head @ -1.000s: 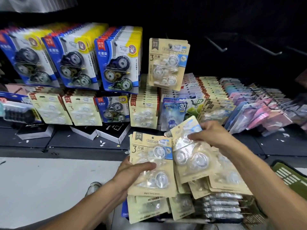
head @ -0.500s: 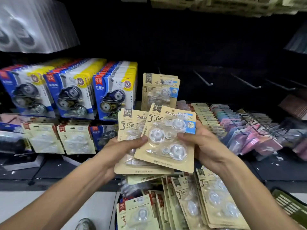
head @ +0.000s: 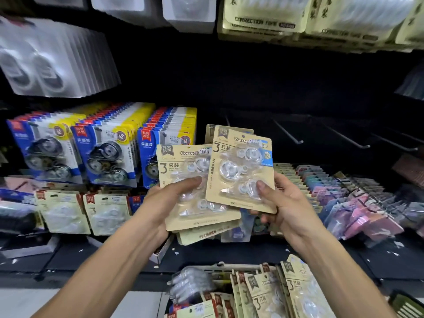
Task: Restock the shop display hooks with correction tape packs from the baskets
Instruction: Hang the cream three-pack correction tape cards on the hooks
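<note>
Dark shop shelving is filling the head view, with three rows of blue-and-yellow correction tape packs [head: 107, 154] hanging at left and three bare display hooks [head: 288, 133] jutting out at right; a person's left hand [head: 160, 203] is gripping a small stack of tan correction tape packs [head: 183, 191], thumb curling over the front one; how many are in that stack I cannot tell; the right hand [head: 289, 207] is pinching one single tan pack [head: 241, 171], thumb pressing its clear blister, its edge overlapping the stack; both are being held up in front of the shelves; below, a basket [head: 218, 268] is holding more tan packs [head: 296, 292] standing on edge, beside a clear-wrapped bundle [head: 190, 285].
</note>
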Available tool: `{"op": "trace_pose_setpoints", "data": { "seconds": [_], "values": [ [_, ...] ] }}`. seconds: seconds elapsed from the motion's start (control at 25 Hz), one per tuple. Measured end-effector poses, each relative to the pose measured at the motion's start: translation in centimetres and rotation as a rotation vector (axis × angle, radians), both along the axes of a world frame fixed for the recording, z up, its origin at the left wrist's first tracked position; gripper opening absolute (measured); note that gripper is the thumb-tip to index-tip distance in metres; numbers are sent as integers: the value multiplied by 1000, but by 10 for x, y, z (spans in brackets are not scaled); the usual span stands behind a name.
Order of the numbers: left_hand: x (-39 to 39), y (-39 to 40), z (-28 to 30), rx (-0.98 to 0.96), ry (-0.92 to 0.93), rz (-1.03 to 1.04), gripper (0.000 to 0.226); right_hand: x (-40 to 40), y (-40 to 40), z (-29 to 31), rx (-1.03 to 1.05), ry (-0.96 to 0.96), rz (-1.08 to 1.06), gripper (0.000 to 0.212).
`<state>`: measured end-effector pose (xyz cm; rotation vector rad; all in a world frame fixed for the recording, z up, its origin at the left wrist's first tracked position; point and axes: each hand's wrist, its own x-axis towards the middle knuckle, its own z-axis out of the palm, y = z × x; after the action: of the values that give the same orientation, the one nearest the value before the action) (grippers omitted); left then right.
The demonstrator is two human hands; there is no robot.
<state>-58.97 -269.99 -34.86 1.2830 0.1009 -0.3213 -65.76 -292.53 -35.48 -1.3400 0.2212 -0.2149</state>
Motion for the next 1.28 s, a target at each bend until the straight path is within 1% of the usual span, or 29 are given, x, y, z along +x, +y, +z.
{"op": "trace_pose_setpoints", "data": {
  "seconds": [0.04, 0.08, 0.2, 0.24, 0.28, 0.36, 0.4, 0.44, 0.52, 0.56, 0.6, 0.68, 0.76, 0.84, 0.88, 0.92, 1.04, 1.12, 1.16, 1.2, 1.24, 1.28],
  "values": [
    [0, 5, 3, 41, -41, 67, 61, 5, -2, -1, -13, -14, -24, 56],
    [1, 10, 7, 63, -69, 121, 53, 9, -4, -3, -36, -19, -39, 56],
    [5, 30, 16, 93, -82, 200, 46, 18, -9, -12, -141, -2, -75, 50],
    [7, 38, 17, 78, -67, 205, 46, 20, -9, -14, -168, -4, -83, 49],
    [6, 43, 20, 73, -55, 199, 53, 21, -9, -15, -190, -11, -84, 49],
    [5, 47, 21, 94, -47, 164, 74, 22, -5, -17, -230, -31, -73, 51],
    [4, 47, 20, 101, -51, 147, 78, 24, -2, -17, -243, -36, -80, 51],
    [1, 45, 21, 102, -52, 130, 74, 25, 2, -16, -245, -39, -99, 50],
    [-5, 39, 21, 89, -56, 112, 53, 29, 7, -18, -255, -39, -189, 49],
    [-7, 37, 21, 98, -55, 117, 48, 31, 9, -18, -289, -36, -261, 49],
    [-9, 35, 21, 104, -53, 127, 49, 33, 11, -18, -353, -25, -344, 50],
    [-6, 36, 19, 87, -25, 152, 61, 35, 13, -18, -480, -13, -492, 47],
    [-4, 38, 19, 68, -10, 157, 68, 39, 15, -17, -427, -52, -520, 40],
    [-2, 40, 20, 57, -31, 152, 82, 47, 15, -17, -321, -59, -490, 33],
    [0, 40, 19, 52, -42, 163, 90, 53, 14, -19, -314, -51, -482, 31],
    [1, 39, 18, 48, -51, 162, 93, 60, 13, -20, -315, -39, -486, 30],
    [-3, 32, 17, 22, -50, 123, 88, 80, 6, -23, -292, -14, -502, 27],
    [-3, 27, 16, 35, -43, 119, 85, 88, 1, -23, -218, 14, -439, 23],
    [-3, 24, 15, 30, -44, 120, 80, 90, 0, -24, -151, 39, -370, 27],
    [-2, 22, 14, 25, -44, 123, 73, 91, -1, -26, -86, 71, -276, 37],
    [-1, 19, 14, 10, -41, 114, 67, 91, -2, -29, -78, 124, -213, 49],
    [0, 16, 14, -12, -32, 115, 62, 88, -1, -31, -143, 190, -187, 56]
  ]
}}
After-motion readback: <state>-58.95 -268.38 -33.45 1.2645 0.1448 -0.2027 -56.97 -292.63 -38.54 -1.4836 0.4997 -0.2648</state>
